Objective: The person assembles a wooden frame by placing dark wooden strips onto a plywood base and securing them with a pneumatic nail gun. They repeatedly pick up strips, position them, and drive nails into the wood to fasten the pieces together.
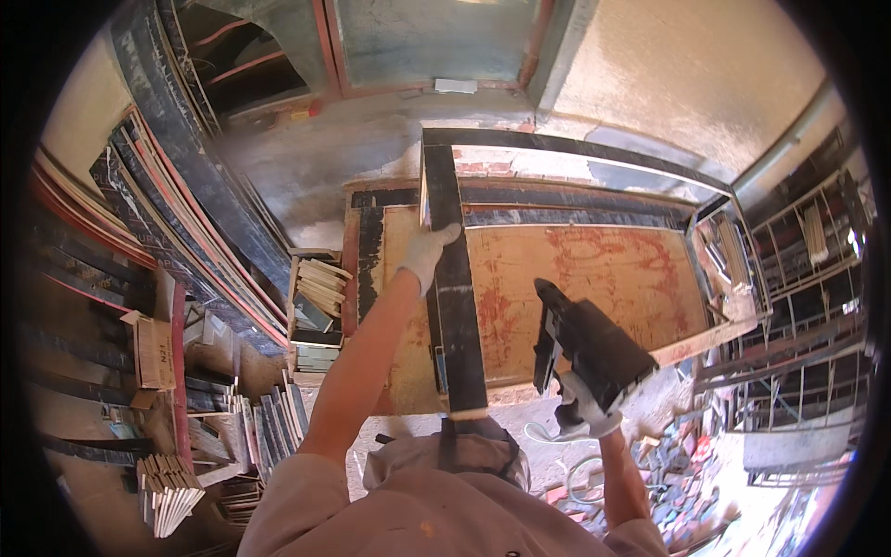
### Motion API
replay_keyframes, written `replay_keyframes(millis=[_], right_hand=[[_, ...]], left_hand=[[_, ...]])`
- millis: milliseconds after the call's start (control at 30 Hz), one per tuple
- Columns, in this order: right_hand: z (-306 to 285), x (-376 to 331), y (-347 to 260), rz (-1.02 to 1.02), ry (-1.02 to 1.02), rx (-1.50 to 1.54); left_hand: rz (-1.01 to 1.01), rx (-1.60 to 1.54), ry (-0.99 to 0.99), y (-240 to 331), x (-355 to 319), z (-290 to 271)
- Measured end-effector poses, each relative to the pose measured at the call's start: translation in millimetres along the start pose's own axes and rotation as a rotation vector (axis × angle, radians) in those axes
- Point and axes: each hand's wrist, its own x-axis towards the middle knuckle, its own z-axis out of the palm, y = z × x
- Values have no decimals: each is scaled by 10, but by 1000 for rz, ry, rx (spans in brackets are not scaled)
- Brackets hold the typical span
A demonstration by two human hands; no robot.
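A rectangular frame of black-faced boards [455,320] rests on a worktable [575,288] whose wooden top has reddish stains. My left hand [432,255], in a pale glove, is closed around the frame's near-left board, a little past its middle. To the right of that board, my right hand [585,408], also gloved, grips a black nail gun [599,348] by its handle. The gun is held above the table's near side, apart from the frame. A thin pale hose [548,434] loops below my right hand.
Long boards [200,186] lean along the left wall. Cut strips [320,286] are stacked by the table's left end, with a cardboard box [153,353] farther left. Offcuts [664,473] litter the floor at the lower right. A metal rack [803,288] stands on the right.
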Motion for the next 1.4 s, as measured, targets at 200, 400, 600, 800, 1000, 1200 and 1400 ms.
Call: replay_keyframes(millis=[200,400,600,800,1000,1200,1400], right_hand=[[-410,1936,-501,-159,-482,323],[-138,3218,-916,586,-579,655],[-19,3692,-1475,455,-580,413],[38,3902,-1589,527,-550,334],[165,4064,-1527,500,-612,375],[88,4036,-1734,624,-552,159],[88,4002,-1936,555,-614,114]], left_hand=[[-49,30,-26,303,873,-70],[-107,168,159,371,1153,-178],[-8,82,123,401,1066,-82],[-61,-6,50,449,1052,-7],[-42,38,133,497,973,28],[-53,111,187,554,918,33],[15,63,154,503,931,14]])
